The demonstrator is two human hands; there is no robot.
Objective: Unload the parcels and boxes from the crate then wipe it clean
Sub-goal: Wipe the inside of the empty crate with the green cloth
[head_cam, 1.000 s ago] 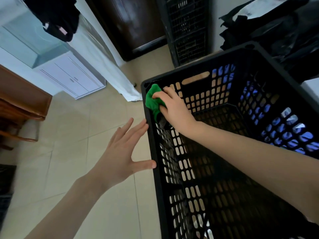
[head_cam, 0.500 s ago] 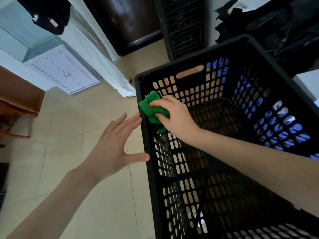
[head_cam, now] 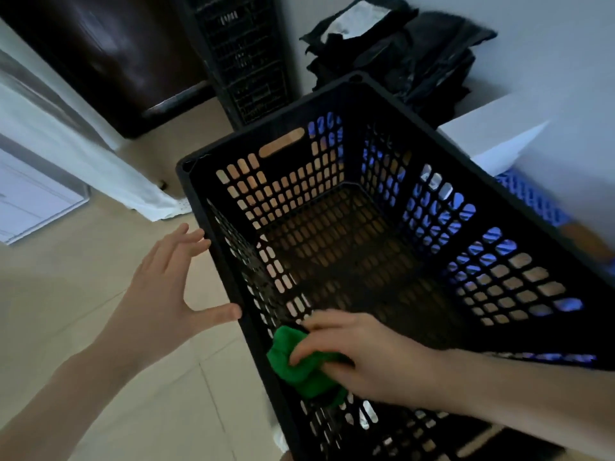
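A black perforated plastic crate [head_cam: 429, 134] stands on the tiled floor, with nothing lying on its bottom. My right hand [head_cam: 359, 354] is inside it and grips a bunched green cloth [head_cam: 299, 367] against the inner face of the left wall, close to me. My left hand [head_cam: 166, 281] is outside the crate with fingers spread, its thumb and fingertips touching the left rim.
Black parcels [head_cam: 399, 51] are piled behind the crate. A white box [head_cam: 499, 134] and a blue crate [head_cam: 532, 201] sit to the right. More black crates [head_cam: 246, 54] stand stacked at the back beside a dark door [head_cam: 109, 54]. White furniture [head_cam: 33, 201] is at the left.
My right hand has slid the green cloth along the left inner wall from the far corner toward me. My left hand stays braced on the rim. The camera has tilted.
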